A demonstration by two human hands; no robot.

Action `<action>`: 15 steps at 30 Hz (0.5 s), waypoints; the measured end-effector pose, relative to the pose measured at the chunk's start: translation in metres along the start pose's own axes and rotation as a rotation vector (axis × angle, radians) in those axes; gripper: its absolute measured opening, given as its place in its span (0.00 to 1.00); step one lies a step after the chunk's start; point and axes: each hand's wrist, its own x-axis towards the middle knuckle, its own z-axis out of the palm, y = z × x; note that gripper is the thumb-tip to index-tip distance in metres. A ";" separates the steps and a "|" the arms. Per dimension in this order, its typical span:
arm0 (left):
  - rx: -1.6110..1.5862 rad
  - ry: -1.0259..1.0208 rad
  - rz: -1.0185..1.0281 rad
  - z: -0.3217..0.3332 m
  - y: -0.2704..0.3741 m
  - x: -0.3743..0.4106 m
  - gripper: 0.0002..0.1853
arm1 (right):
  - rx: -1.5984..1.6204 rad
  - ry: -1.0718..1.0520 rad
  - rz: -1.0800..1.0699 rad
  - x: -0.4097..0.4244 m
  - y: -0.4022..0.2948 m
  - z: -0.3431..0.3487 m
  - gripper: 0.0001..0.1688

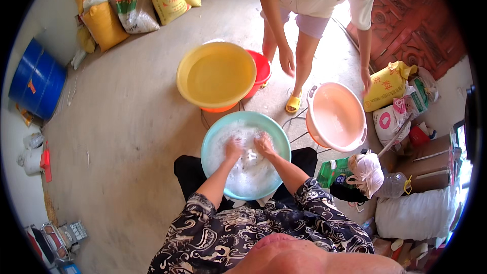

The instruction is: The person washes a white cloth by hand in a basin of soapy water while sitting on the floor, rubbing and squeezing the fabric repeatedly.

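Observation:
Between my knees stands a light-blue plastic basin (284,142) full of sudsy water. My left hand (234,147) and my right hand (265,144) are both in the suds, a little apart. A pale cloth with dark spots (250,158) shows in the foam between and just below them. Foam and blur hide the fingertips, so whether either hand grips the cloth cannot be told. Beyond the basin is a yellow basin (217,74) of water, and to the right a pale pink-and-white basin (336,116) holds water.
Another person (304,7) stands across from me, hands low near the pink basin. A red bucket (260,70) stands beside the yellow basin. Filled sacks (104,24), a blue drum (37,80), a tied plastic bag (367,173) and a white sack (414,215) lie around the room's sides.

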 end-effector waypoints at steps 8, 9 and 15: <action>-0.710 -0.125 -0.187 -0.097 0.036 -0.024 0.21 | 0.194 0.353 -0.278 -0.055 -0.102 -0.095 0.14; -0.750 -0.100 -0.228 -0.098 0.036 -0.028 0.21 | 0.234 0.372 -0.328 -0.065 -0.109 -0.106 0.14; 0.130 -0.015 0.254 -0.049 0.019 -0.066 0.30 | 0.392 0.086 -0.389 -0.073 -0.078 -0.117 0.22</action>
